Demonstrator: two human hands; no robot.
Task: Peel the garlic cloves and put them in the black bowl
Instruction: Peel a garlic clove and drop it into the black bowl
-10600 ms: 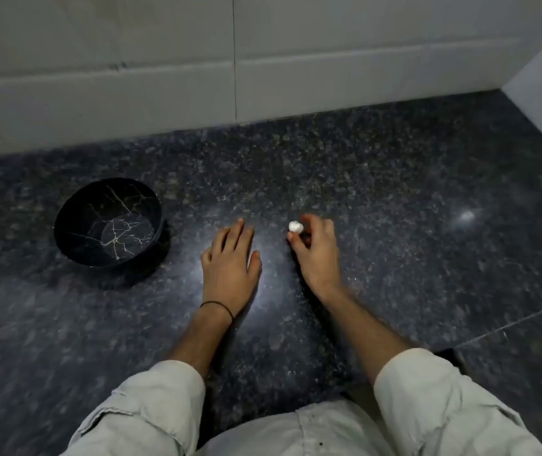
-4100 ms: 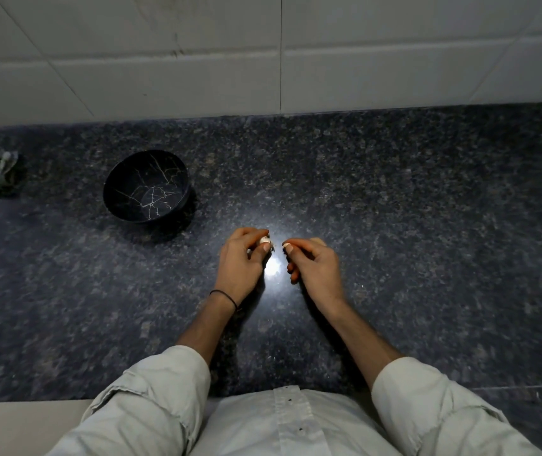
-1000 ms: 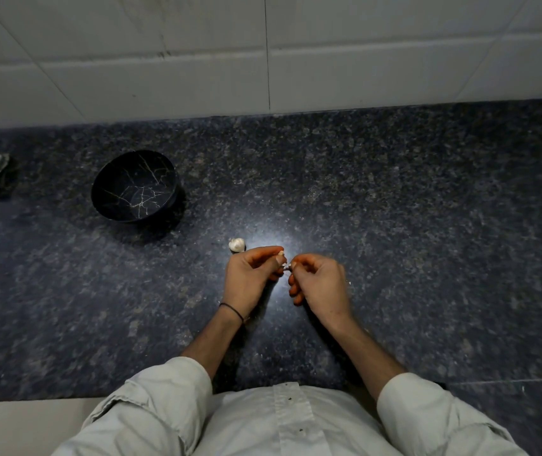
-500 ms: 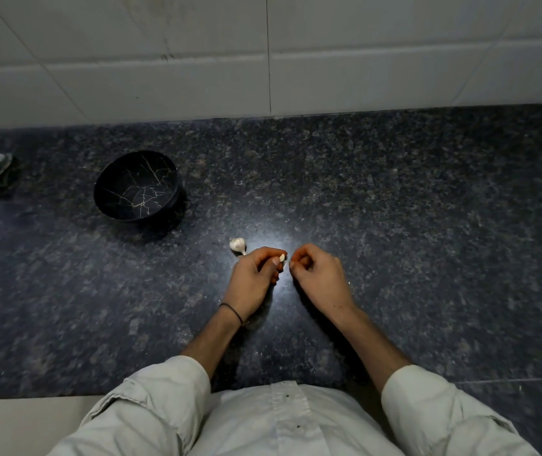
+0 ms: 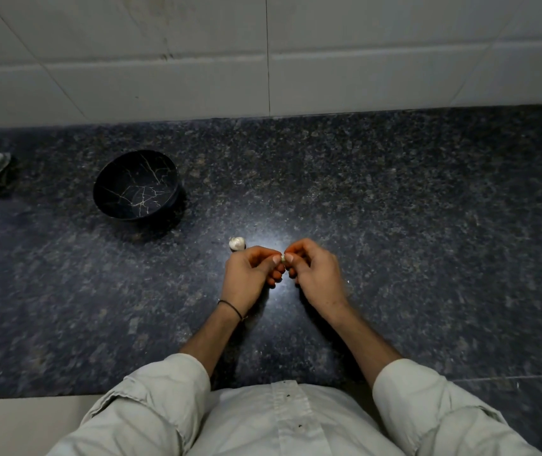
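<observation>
Speckled granite counter (image 5: 394, 225), left hand (image 5: 246, 274) and right hand (image 5: 319, 274) both pinching small pale clove (image 5: 283, 258)

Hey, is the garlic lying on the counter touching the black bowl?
Apart. The head view shows a stretch of bare counter between the garlic and the black bowl.

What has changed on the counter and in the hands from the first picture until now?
The left hand, flat on the counter at first, came up; it and the right hand now pinch one small clove. The rest of the garlic, first held by the right hand, was put down next to the left hand. The black bowl stayed empty.
</observation>
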